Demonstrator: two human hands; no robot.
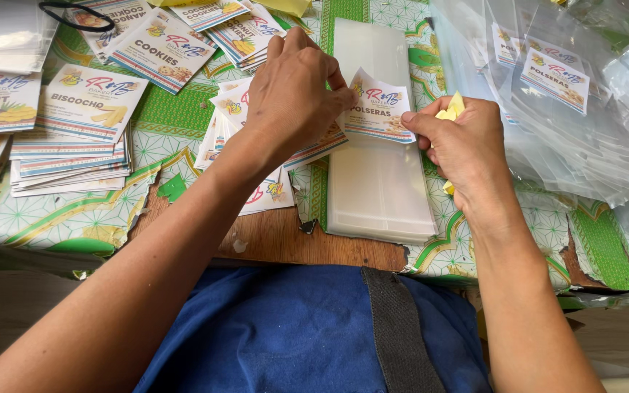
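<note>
Head view: the left hand [296, 91] reaches across the middle of the table [278, 236], its fingers curled and its fingertips pinching the left edge of a white printed label [380, 109]. The right hand [464, 149] pinches the same label at its right edge between thumb and forefinger, and its other fingers are folded around a crumpled yellow backing strip [451, 109] that pokes out above and below the fist. The label sits tilted over the upper part of a stack of clear plastic bags [376, 182], which lies lengthwise in the middle of the table, its near end close to the near edge. Whether the label already touches the top bag cannot be told.

Under and just left of the left hand lies a loose fan of labels [271, 191], partly covered by the wrist. Further left, towards the left edge, tidy piles of labels [81, 138] lie side by side, and more labels [183, 40] spread along the far edge. At the far right corner a heap of labelled clear bags [576, 94] overlaps itself. The green patterned table cover [67, 218] is torn along the near edge, showing bare brown wood. Below the near edge is the person's blue apron [293, 335] with a grey strap [402, 335] across it.
</note>
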